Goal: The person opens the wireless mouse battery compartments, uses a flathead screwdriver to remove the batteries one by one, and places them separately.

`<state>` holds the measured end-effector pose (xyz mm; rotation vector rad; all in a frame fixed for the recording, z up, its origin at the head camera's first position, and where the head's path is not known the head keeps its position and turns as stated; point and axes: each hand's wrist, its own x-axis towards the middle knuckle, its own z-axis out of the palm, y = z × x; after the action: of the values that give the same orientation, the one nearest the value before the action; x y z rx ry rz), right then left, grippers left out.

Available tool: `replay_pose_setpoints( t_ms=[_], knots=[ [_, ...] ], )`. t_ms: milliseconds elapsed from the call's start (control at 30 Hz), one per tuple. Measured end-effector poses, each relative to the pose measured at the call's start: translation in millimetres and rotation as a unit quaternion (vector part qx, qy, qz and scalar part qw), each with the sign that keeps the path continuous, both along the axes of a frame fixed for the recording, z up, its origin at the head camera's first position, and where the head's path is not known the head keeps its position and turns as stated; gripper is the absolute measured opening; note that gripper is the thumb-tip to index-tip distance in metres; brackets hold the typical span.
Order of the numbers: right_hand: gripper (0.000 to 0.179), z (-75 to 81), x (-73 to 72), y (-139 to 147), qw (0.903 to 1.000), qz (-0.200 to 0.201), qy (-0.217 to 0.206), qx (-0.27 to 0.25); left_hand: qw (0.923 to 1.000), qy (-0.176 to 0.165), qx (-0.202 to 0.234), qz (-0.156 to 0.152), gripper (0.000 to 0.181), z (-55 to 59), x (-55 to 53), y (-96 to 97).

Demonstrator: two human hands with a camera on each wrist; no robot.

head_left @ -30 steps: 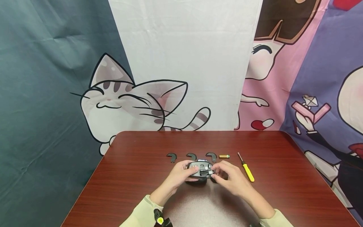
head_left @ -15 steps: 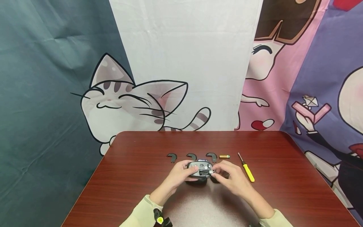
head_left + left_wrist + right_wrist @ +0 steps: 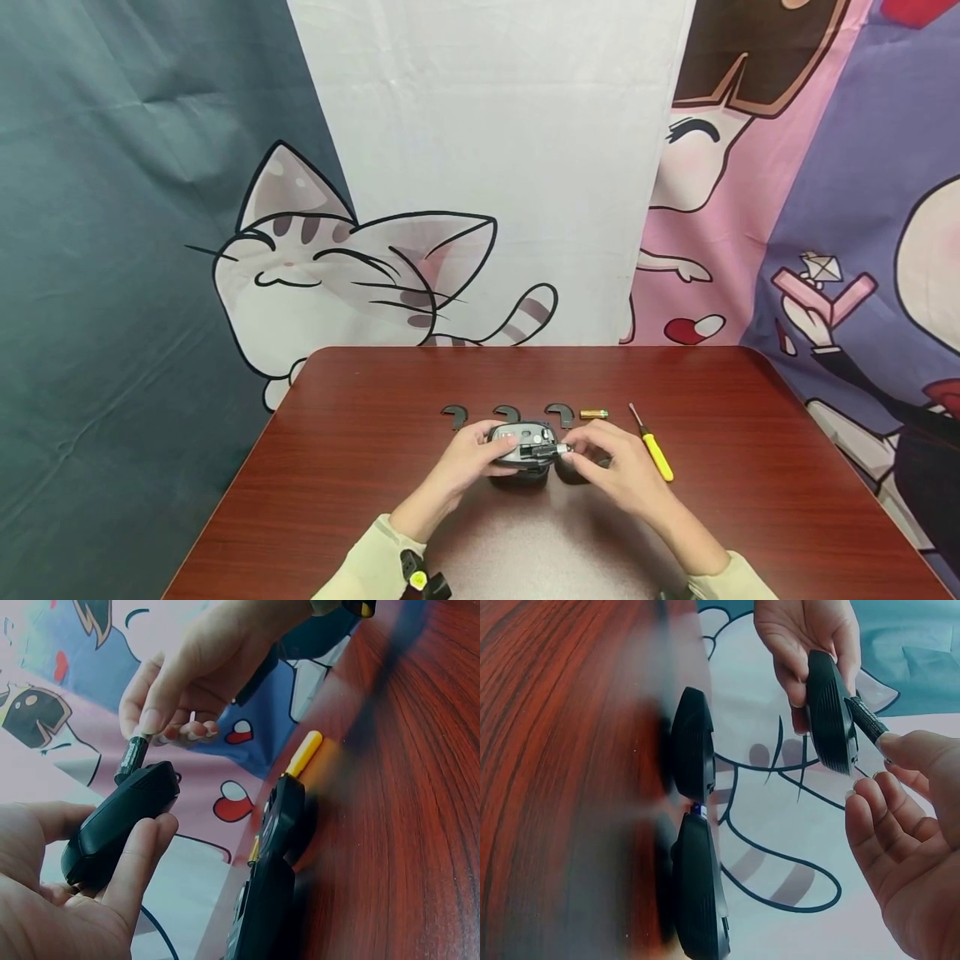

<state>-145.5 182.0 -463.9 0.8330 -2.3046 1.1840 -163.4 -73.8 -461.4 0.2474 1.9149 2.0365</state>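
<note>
My left hand (image 3: 468, 454) grips a black computer mouse (image 3: 527, 433), underside up with its battery compartment exposed, above the table. Between thumb and fingertips, my right hand (image 3: 618, 467) pinches the end of a dark battery (image 3: 868, 720). In both wrist views the battery stands tilted out of the mouse's underside, its far end at the compartment. The left wrist view shows the mouse (image 3: 124, 825) from its side, between the left thumb and fingers. Part of the compartment is hidden from the head view by the battery.
Two more black mice (image 3: 694, 746) lie on the table, with a blue battery (image 3: 699, 811) visible between them. Behind stand three dark hook-shaped covers (image 3: 559, 413) in a row and a gold battery (image 3: 593, 413). A yellow-handled screwdriver (image 3: 655, 452) lies at the right.
The held mouse has moved slightly left and up with my left hand. The battery in my right fingers now sticks further out of the compartment; the right hand has barely moved.
</note>
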Motion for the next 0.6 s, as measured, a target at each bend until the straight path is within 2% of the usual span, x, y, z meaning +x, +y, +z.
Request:
replay_pose_setpoints(
  t_ms=[600],
  knots=[
    [0.029,7.2,0.8,-0.8,0.9997,-0.020,-0.005,-0.010,0.9999,-0.004,-0.002,0.013,0.049,-2.1,-7.2,-19.5]
  ],
)
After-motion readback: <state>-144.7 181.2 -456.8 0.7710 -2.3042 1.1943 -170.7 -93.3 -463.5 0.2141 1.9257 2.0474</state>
